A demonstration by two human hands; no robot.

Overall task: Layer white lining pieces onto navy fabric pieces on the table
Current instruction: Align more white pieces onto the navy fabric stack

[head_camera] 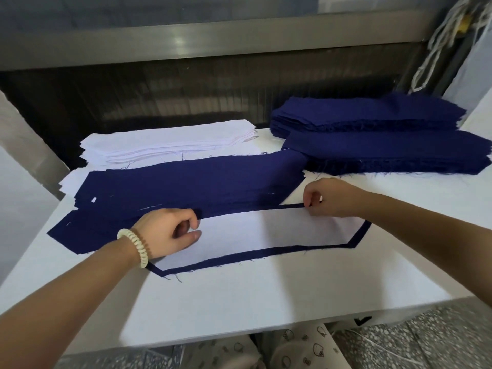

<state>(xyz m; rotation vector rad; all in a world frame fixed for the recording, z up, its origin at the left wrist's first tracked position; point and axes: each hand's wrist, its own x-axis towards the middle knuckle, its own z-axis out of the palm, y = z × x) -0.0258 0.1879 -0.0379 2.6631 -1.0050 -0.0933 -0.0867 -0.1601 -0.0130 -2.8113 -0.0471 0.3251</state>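
Lining piece (266, 233), long axis left-right atop navy piece (266, 253), left hand (170, 233) and right hand (328, 198) pinching far edge

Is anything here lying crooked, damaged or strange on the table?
Nothing serious. The white lining piece lies flat on its navy piece, with an even navy border showing along the near edge. Only loose threads fray from that edge, and the navy pile behind is fanned out.

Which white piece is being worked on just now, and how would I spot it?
On the white table, look at the near middle, in front of the navy pile. The white piece lies flat there, the left hand and right hand gripping its far edge. Unlike the white stack at the back left, it is single and framed by a thin navy border.
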